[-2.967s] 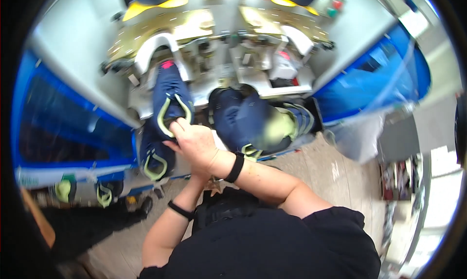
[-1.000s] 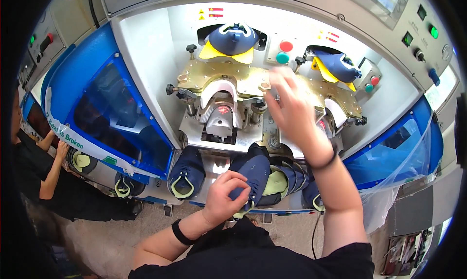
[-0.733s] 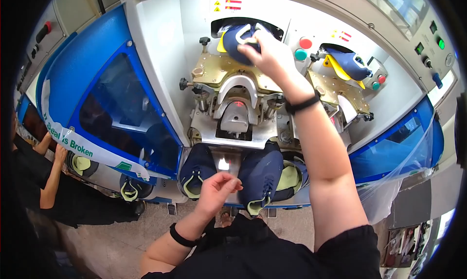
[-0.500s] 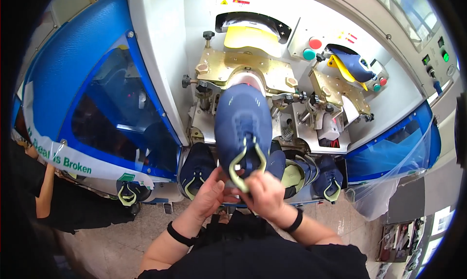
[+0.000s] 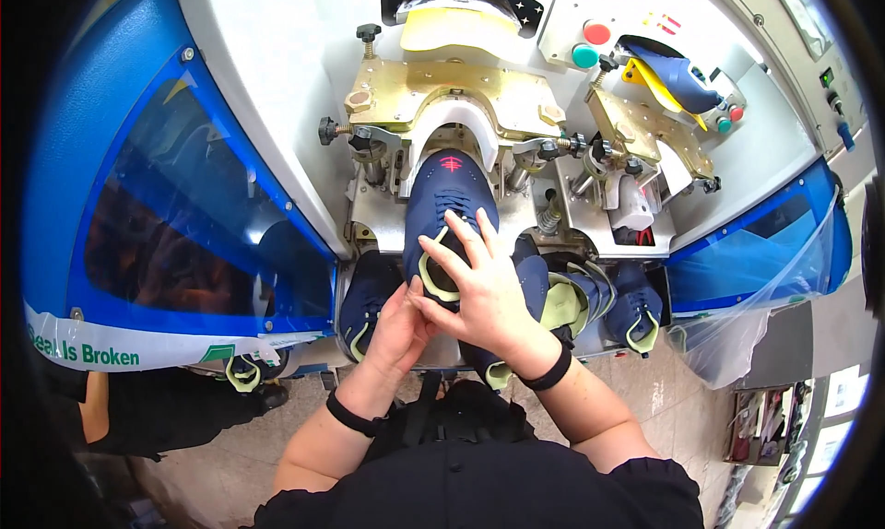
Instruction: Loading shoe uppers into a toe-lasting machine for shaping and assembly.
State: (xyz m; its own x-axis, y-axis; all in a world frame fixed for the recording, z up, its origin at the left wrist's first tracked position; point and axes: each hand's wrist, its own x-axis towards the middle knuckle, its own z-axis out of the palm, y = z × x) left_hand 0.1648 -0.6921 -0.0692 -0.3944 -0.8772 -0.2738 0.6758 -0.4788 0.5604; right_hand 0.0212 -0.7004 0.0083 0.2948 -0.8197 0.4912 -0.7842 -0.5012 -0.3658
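A dark blue lace-up shoe (image 5: 426, 190) with a pale green collar lining lies in front of me, toe pointing away. Its toe sits low under a white curved pad (image 5: 461, 119) in a brass-coloured machine plate (image 5: 438, 82). A red light mark shows on the toe. At the heel, my left hand (image 5: 398, 326) is closed on the shoe's back edge. My right hand (image 5: 484, 285) lies across the shoe opening, fingers spread toward the tongue and thumb by the heel. Part of the collar is hidden under it.
Similar shoes stand on both sides, a left one (image 5: 369, 294) and a right one (image 5: 633, 303). A second station (image 5: 645, 146) holds another blue shoe upper (image 5: 680, 82). Red and green buttons (image 5: 590, 45) sit above. Blue guards (image 5: 138, 114) flank the machine. Another person's arm (image 5: 95, 407) shows far left.
The shoe has gone down and its toe now lies under the pad with the red mark on it. My right hand has opened out from a closed grip over the collar.
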